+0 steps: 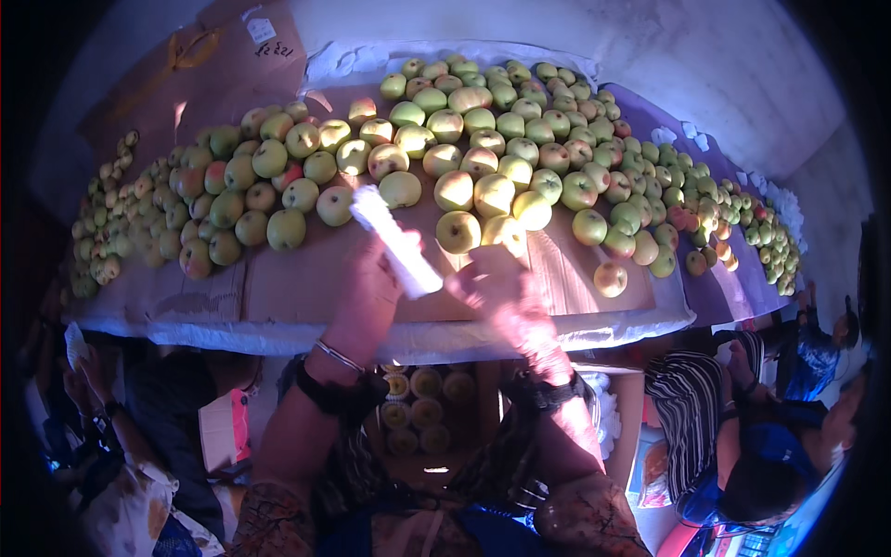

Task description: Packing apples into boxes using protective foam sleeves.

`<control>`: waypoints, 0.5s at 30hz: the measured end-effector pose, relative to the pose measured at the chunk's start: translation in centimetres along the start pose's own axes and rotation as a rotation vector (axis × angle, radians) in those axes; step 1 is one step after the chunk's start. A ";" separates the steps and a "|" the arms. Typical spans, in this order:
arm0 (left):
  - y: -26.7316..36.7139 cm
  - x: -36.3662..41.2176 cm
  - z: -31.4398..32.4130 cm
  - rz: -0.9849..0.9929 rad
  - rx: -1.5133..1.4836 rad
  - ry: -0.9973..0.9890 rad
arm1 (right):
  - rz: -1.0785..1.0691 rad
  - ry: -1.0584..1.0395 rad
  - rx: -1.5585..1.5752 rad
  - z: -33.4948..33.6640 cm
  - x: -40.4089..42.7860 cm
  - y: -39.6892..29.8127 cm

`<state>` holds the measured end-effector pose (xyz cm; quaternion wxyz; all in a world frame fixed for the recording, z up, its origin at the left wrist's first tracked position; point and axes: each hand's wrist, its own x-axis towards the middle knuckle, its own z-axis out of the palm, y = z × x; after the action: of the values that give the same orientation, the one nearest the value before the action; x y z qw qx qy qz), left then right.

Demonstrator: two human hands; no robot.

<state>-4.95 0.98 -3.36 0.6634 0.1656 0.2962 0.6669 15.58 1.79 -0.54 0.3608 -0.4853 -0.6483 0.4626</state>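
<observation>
A white foam net sleeve point(397, 244) is in my left hand point(376, 278), gripped near its middle and slanting from upper left to lower right. Close to the sleeve's lower end is my right hand point(498, 285), blurred, its fingers loosely bent and no object visible in it. Just beyond the right fingers lies a sunlit yellow-green apple point(507, 231), partly covered by that hand. Another apple point(458, 232) rests between the two hands, a little farther back. Both hands are above cardboard point(299, 282) spread over the table's near side.
Many green and reddish apples point(480, 122) cover the table in a wide band. Below the table edge point(431, 341), a carton point(424, 463) holds several apples in foam nets. An open box point(626, 404) with white foam stands right of it. People sit at both sides.
</observation>
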 end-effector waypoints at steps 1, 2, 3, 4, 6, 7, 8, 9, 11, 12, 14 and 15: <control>0.3 0.2 -0.3 0.010 -0.048 -0.015 | 0.102 0.142 0.155 -0.9 0.3 0.5; 0.5 0.4 -0.6 0.008 -0.067 0.036 | 0.072 0.276 0.096 -1.8 0.5 1.1; 0.7 0.5 -0.8 0.010 -0.087 0.099 | -0.037 0.401 0.039 -2.5 0.8 1.8; 0.7 0.6 -0.9 -0.024 -0.098 0.086 | -0.007 0.437 -0.038 -2.7 1.2 2.6; 0.3 0.9 -0.9 -0.137 -0.120 0.029 | 0.002 0.507 -0.197 -2.5 2.2 4.0; -0.1 1.0 -0.8 -0.181 -0.138 -0.052 | -0.065 0.448 -0.257 -2.5 2.7 4.5; -0.5 1.3 -0.7 -0.194 -0.159 -0.052 | -0.058 0.385 -0.313 -2.3 3.2 5.0; -0.9 1.5 -0.6 -0.194 -0.135 -0.050 | -0.043 0.339 -0.371 -2.1 3.7 5.2; -1.5 1.8 -0.5 -0.196 -0.071 -0.020 | -0.035 0.312 -0.298 -1.8 4.4 5.3; -1.7 1.9 -0.4 -0.176 -0.081 -0.030 | -0.032 0.303 -0.271 -1.8 4.6 5.1; -1.9 1.8 -0.1 -0.144 -0.074 0.017 | 0.006 0.278 -0.283 -2.2 4.5 4.6; -1.9 1.6 0.0 -0.121 -0.052 0.020 | 0.039 0.275 -0.248 -2.3 4.3 4.2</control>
<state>-3.53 2.48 -4.80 0.7035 0.1232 0.2947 0.6349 17.84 6.91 -3.76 0.3744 -0.5973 -0.6354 0.3151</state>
